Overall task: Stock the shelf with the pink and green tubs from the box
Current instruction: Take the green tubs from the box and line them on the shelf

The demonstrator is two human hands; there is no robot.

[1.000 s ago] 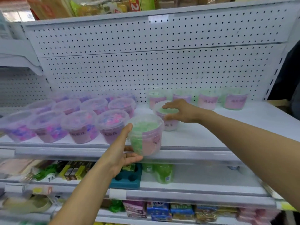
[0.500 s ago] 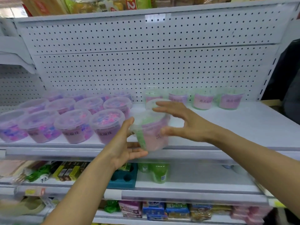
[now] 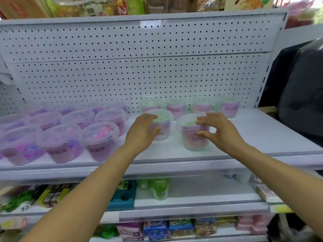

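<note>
Centrally, white shelf (image 3: 262, 133) ran across frame, perforated back panel (image 3: 139, 70) behind it. Row of pink and green tubs (image 3: 202, 106) stood against panel, right of centre; purple-bead tubs (image 3: 59, 142) filled left. Left hand (image 3: 141, 131), fingers relaxed, touched middle tub (image 3: 162, 126). Right hand (image 3: 220, 130), fingers spread and loosely curled, at front tub (image 3: 192, 135); grip unclear. Lower shelves (image 3: 192, 198) held bottles, packets. Dark bag at right edge.
</note>
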